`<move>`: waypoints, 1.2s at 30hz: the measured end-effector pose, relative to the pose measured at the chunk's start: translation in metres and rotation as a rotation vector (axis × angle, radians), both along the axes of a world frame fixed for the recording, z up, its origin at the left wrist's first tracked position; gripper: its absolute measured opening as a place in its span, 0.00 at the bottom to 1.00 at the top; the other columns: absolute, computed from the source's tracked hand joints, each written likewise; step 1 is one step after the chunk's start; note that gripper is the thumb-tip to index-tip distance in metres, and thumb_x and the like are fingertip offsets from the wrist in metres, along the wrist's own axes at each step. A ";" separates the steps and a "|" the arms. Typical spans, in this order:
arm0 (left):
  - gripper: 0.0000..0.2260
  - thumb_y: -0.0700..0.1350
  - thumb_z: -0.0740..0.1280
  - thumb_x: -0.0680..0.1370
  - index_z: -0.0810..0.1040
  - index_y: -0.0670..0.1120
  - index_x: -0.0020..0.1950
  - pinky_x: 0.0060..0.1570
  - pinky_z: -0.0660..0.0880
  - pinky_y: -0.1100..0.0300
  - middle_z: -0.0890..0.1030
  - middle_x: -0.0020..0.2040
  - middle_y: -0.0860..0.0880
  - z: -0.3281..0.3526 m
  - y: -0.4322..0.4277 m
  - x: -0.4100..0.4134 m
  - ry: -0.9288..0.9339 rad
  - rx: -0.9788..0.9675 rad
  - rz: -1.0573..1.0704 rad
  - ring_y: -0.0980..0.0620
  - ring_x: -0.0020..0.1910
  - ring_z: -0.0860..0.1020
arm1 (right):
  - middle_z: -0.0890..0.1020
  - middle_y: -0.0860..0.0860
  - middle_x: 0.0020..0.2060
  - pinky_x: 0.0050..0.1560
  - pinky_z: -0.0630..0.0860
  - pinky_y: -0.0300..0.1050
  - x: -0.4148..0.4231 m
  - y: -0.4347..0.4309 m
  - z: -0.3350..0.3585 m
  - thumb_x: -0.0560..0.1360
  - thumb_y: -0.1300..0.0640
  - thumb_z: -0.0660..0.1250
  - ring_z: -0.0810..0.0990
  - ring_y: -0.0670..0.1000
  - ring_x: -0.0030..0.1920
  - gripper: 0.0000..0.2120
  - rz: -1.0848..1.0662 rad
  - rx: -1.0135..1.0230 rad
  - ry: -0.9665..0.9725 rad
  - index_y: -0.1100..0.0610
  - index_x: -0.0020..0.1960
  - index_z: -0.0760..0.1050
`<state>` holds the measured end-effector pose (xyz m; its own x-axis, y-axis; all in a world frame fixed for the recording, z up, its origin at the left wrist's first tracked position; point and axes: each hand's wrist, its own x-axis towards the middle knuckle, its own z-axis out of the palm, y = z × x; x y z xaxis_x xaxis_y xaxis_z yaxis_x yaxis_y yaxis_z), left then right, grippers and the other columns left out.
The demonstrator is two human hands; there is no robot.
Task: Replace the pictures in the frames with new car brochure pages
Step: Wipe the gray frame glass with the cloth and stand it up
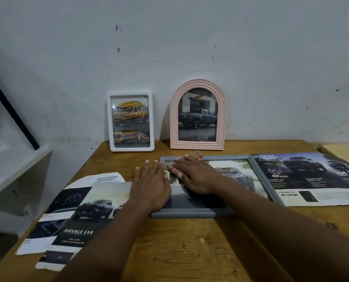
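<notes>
A grey picture frame (190, 214) lies flat on the wooden table (179, 251), with a car picture inside it. My left hand (151, 186) rests flat on the frame's left edge, fingers straight. My right hand (196, 176) presses a small patterned cloth (174, 169) onto the frame's upper left part, fingers stretched over it. Loose brochure pages lie to the left: a "Double Cab" page (84, 216) on top of an "Advanced" page (106, 179). A wide brochure spread (312, 176) lies to the right, its left edge tucked under the frame.
Two frames lean upright on the wall at the back of the table: a white rectangular one (152, 119) with a yellow truck picture and a pink arched one (173, 119) with a dark truck picture. A white shelf (17, 165) stands to the left.
</notes>
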<state>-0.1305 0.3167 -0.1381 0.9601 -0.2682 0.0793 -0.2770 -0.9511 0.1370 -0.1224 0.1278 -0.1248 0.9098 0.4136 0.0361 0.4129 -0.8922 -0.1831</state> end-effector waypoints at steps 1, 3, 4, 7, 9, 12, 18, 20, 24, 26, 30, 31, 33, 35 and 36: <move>0.27 0.54 0.47 0.85 0.51 0.47 0.83 0.79 0.43 0.44 0.51 0.83 0.48 0.000 0.000 0.000 -0.005 0.010 0.009 0.46 0.82 0.45 | 0.59 0.48 0.79 0.77 0.48 0.59 0.002 0.005 0.000 0.84 0.44 0.48 0.50 0.53 0.79 0.24 0.004 0.021 0.009 0.46 0.79 0.57; 0.27 0.54 0.48 0.85 0.51 0.47 0.83 0.79 0.43 0.43 0.51 0.83 0.48 0.000 0.001 -0.001 -0.006 0.023 0.020 0.46 0.82 0.45 | 0.58 0.49 0.79 0.77 0.48 0.60 0.005 0.015 0.002 0.84 0.45 0.48 0.49 0.53 0.80 0.24 0.008 0.044 0.034 0.47 0.79 0.58; 0.27 0.54 0.48 0.85 0.50 0.47 0.83 0.79 0.43 0.43 0.50 0.83 0.48 0.000 0.001 -0.001 -0.003 0.025 0.024 0.46 0.82 0.45 | 0.58 0.49 0.79 0.77 0.47 0.60 0.007 0.019 0.003 0.84 0.45 0.48 0.48 0.53 0.80 0.24 0.011 0.053 0.046 0.48 0.79 0.58; 0.27 0.54 0.47 0.85 0.49 0.48 0.83 0.79 0.43 0.43 0.49 0.84 0.49 -0.002 0.002 0.000 0.013 0.019 0.027 0.47 0.82 0.44 | 0.57 0.48 0.79 0.77 0.44 0.59 0.010 0.022 0.004 0.84 0.43 0.46 0.47 0.52 0.80 0.25 0.008 0.041 0.056 0.48 0.80 0.56; 0.28 0.54 0.46 0.85 0.48 0.48 0.83 0.79 0.42 0.43 0.47 0.84 0.48 -0.002 0.002 0.001 0.022 0.030 0.017 0.47 0.82 0.43 | 0.55 0.48 0.80 0.77 0.42 0.57 0.011 0.021 0.005 0.84 0.42 0.45 0.45 0.51 0.80 0.26 0.019 -0.018 0.043 0.48 0.80 0.54; 0.28 0.55 0.44 0.85 0.46 0.48 0.83 0.78 0.40 0.43 0.45 0.84 0.49 -0.004 0.002 0.002 0.035 0.044 -0.008 0.48 0.82 0.41 | 0.52 0.48 0.80 0.77 0.41 0.55 0.013 0.016 0.004 0.84 0.42 0.44 0.43 0.50 0.80 0.27 0.038 -0.065 0.043 0.49 0.81 0.50; 0.28 0.57 0.43 0.85 0.43 0.48 0.83 0.78 0.39 0.43 0.42 0.83 0.49 -0.003 0.000 0.004 0.095 0.036 -0.017 0.49 0.81 0.39 | 0.49 0.50 0.81 0.76 0.41 0.54 0.003 -0.018 -0.003 0.84 0.44 0.44 0.41 0.52 0.80 0.27 -0.059 -0.051 0.047 0.49 0.81 0.47; 0.28 0.56 0.43 0.85 0.43 0.48 0.83 0.78 0.39 0.43 0.42 0.83 0.49 -0.003 0.000 0.004 0.099 0.030 -0.016 0.49 0.81 0.39 | 0.50 0.52 0.81 0.77 0.42 0.55 -0.007 -0.038 -0.002 0.84 0.46 0.46 0.43 0.54 0.80 0.27 -0.129 -0.058 0.040 0.51 0.81 0.48; 0.28 0.56 0.42 0.85 0.43 0.48 0.83 0.78 0.38 0.44 0.42 0.83 0.49 -0.003 0.000 0.004 0.103 0.035 -0.013 0.49 0.81 0.39 | 0.53 0.56 0.80 0.78 0.43 0.58 -0.026 -0.074 0.003 0.84 0.46 0.46 0.45 0.57 0.80 0.28 -0.314 -0.116 0.066 0.57 0.80 0.50; 0.28 0.56 0.43 0.85 0.43 0.48 0.83 0.78 0.38 0.44 0.42 0.83 0.49 -0.003 0.000 0.004 0.103 0.035 -0.012 0.49 0.81 0.39 | 0.55 0.56 0.80 0.77 0.43 0.61 -0.028 -0.084 0.008 0.84 0.45 0.45 0.45 0.57 0.80 0.28 -0.357 -0.138 0.074 0.56 0.80 0.53; 0.28 0.56 0.43 0.85 0.43 0.48 0.83 0.78 0.39 0.44 0.42 0.83 0.49 -0.003 0.001 0.003 0.095 0.028 -0.014 0.49 0.81 0.39 | 0.54 0.53 0.80 0.76 0.43 0.57 -0.029 -0.085 0.004 0.84 0.45 0.44 0.45 0.54 0.80 0.27 -0.280 -0.085 0.017 0.54 0.79 0.54; 0.27 0.56 0.43 0.85 0.43 0.48 0.83 0.78 0.39 0.44 0.42 0.83 0.49 -0.003 0.000 0.002 0.094 0.022 -0.015 0.49 0.81 0.39 | 0.51 0.53 0.80 0.76 0.42 0.55 -0.031 -0.085 0.000 0.84 0.44 0.43 0.44 0.53 0.80 0.28 -0.291 -0.081 0.044 0.54 0.81 0.50; 0.27 0.56 0.42 0.85 0.43 0.48 0.83 0.78 0.38 0.45 0.42 0.83 0.49 -0.003 0.000 0.002 0.096 0.008 -0.013 0.50 0.81 0.39 | 0.46 0.54 0.81 0.77 0.41 0.53 -0.033 -0.086 -0.006 0.84 0.44 0.42 0.42 0.54 0.80 0.29 -0.381 -0.082 0.065 0.56 0.81 0.45; 0.27 0.55 0.42 0.86 0.44 0.49 0.83 0.78 0.38 0.45 0.43 0.83 0.50 -0.003 0.000 0.001 0.100 -0.018 -0.010 0.50 0.81 0.40 | 0.45 0.57 0.80 0.77 0.40 0.54 -0.035 -0.083 -0.010 0.83 0.45 0.41 0.42 0.56 0.80 0.31 -0.512 -0.086 0.074 0.59 0.81 0.43; 0.27 0.55 0.42 0.86 0.44 0.48 0.83 0.78 0.38 0.46 0.43 0.83 0.50 -0.002 0.000 0.001 0.102 -0.032 -0.011 0.51 0.81 0.40 | 0.45 0.59 0.80 0.78 0.40 0.55 -0.037 -0.077 -0.011 0.83 0.44 0.41 0.41 0.57 0.80 0.31 -0.582 -0.083 0.076 0.61 0.80 0.42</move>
<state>-0.1297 0.3169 -0.1399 0.9606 -0.2778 -0.0099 -0.2707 -0.9427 0.1949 -0.1595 0.0505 -0.1356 0.9866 -0.1553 -0.0490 -0.1600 -0.9806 -0.1132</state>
